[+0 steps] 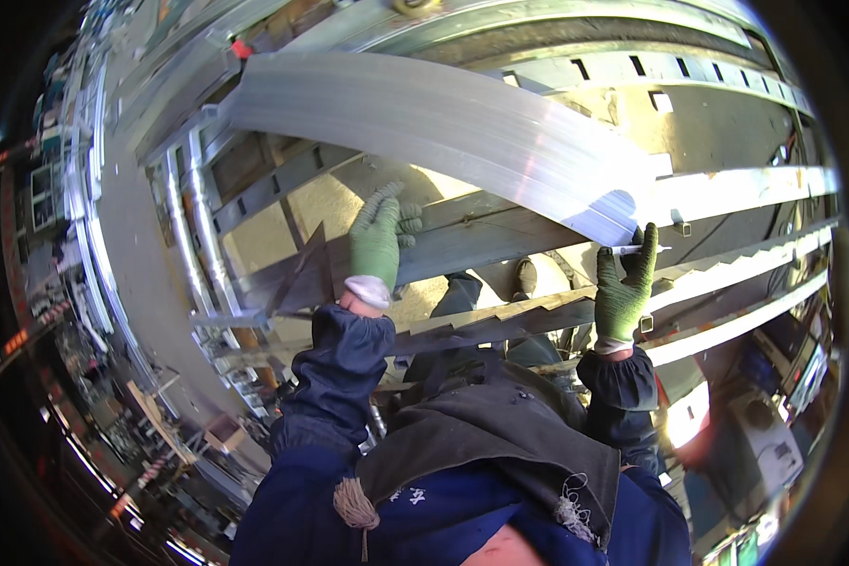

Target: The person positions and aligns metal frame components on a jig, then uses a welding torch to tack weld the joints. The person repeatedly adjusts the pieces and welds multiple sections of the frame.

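A long, shiny metal plate (424, 102) slants across the work frame from the upper left to the middle right. My right hand (624, 292), in a green glove, is at the plate's right end and holds a slim white marker (653, 249) crosswise between its fingers. My left hand (377, 241), gloved alike, hovers over a flat grey metal bar (472, 236) with its fingers stretched out and nothing in them. Whether it touches the bar I cannot tell. Beside that hand stands a dark triangular metal piece (304, 274).
A slotted rail (623, 68) runs behind the plate. Nearer to me lies a saw-toothed metal rail (509, 314). Shiny tubes (196, 222) are at the left, and a small red object (242, 49) sits by the plate's far left corner.
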